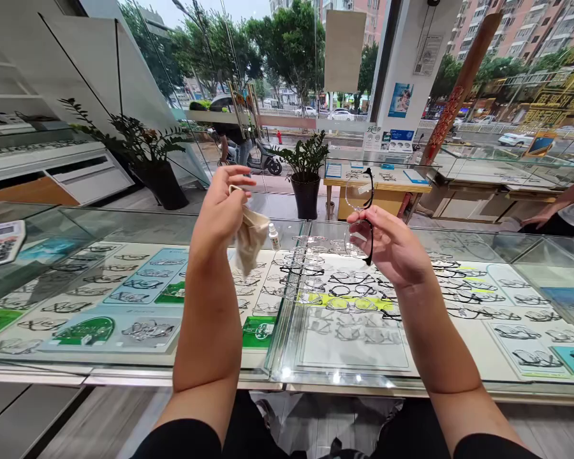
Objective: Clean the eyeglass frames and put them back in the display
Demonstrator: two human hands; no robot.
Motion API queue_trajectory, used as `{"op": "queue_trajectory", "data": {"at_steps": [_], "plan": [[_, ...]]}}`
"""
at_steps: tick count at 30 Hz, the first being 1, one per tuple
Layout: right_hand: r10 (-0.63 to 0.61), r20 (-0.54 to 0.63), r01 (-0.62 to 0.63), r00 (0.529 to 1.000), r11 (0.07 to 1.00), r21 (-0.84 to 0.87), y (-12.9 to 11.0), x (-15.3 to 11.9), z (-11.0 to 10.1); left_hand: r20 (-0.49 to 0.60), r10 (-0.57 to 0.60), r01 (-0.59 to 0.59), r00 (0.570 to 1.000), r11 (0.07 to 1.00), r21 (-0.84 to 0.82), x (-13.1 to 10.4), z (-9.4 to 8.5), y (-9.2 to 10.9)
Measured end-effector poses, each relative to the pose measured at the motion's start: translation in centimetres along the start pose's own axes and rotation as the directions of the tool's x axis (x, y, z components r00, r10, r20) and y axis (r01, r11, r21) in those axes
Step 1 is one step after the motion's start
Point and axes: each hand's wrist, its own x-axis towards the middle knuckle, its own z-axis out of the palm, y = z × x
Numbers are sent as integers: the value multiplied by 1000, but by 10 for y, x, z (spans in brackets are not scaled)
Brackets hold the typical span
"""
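Above the display counter point(339, 384), my loosely curled left hand point(216, 213) pinches limp cloth point(251, 241), and my half-open right hand point(402, 250) fingertip-holds eyeglasses point(372, 190), seemingly light, fragile, best gripped at the bridge.

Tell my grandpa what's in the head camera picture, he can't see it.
A left hand holds a pale cloth and a right hand holds up eyeglasses turned on end, over a glass counter filled with more glasses. A small white bottle stands on top. Behind are potted plants and a street with trees.
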Motion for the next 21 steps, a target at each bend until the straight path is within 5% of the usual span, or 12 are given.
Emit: {"op": "queue_trajectory", "data": {"at_steps": [3, 7, 14, 21], "plan": [[29, 50, -31, 998, 999, 41, 1, -1, 2, 126, -82, 130, 989, 883, -450, -18, 28, 46], [62, 113, -74, 992, 992, 106, 4, -4, 6, 267, 7, 170, 964, 755, -633, -42, 62, 81], [-14, 105, 8, 994, 998, 55, 3, -10, 12, 483, 52, 345, 874, 633, -693, -65, 96, 91], [8, 129, -23, 992, 993, 118, -3, -18, 14, 451, -10, 390, 893, 518, -761, -63, 103, 86]]}}
